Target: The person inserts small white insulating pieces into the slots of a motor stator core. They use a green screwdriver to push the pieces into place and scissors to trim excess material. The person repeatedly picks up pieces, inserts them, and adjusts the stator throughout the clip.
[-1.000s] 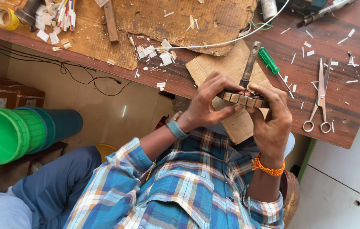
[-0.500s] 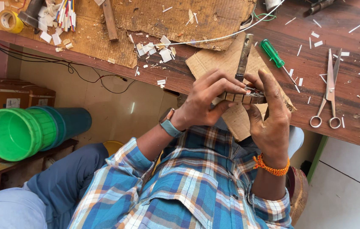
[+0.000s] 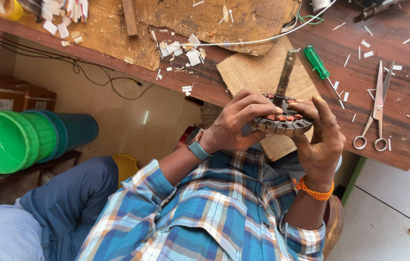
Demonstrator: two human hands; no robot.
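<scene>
1. A stack of green and blue plastic buckets (image 3: pixel 16 140), lying on its side, is seen far out to the side of the left hand (image 3: pixel 236 123), well apart from it, over the floor below the table edge.
2. Small white paper scraps (image 3: pixel 178 50) are scattered on the brown wooden workbench (image 3: pixel 398 121) beyond the left hand, near the bench's front edge.
3. The left hand is closed around the near rim of a round, dark metal motor stator with copper windings and a steel shaft (image 3: pixel 282 118); its fingers (image 3: pixel 258 101) are curled over the top face.
4. The stator is held between both hands, just off the bench's front edge and above the lap; the shaft points away over a piece of torn brown cardboard (image 3: pixel 258 72).
5. The right hand (image 3: pixel 318 142) is wrapped on the opposite rim, the fingers extended along the top; an orange thread band (image 3: pixel 313 188) is worn on its wrist.
6. A green-handled screwdriver (image 3: pixel 318 65) lies just beyond the right hand, near the shaft but apart from it.
7. Steel scissors (image 3: pixel 376 111), closed, lie further out past the right hand, near the bench's front edge; bare wood is left between them and the screwdriver.
</scene>
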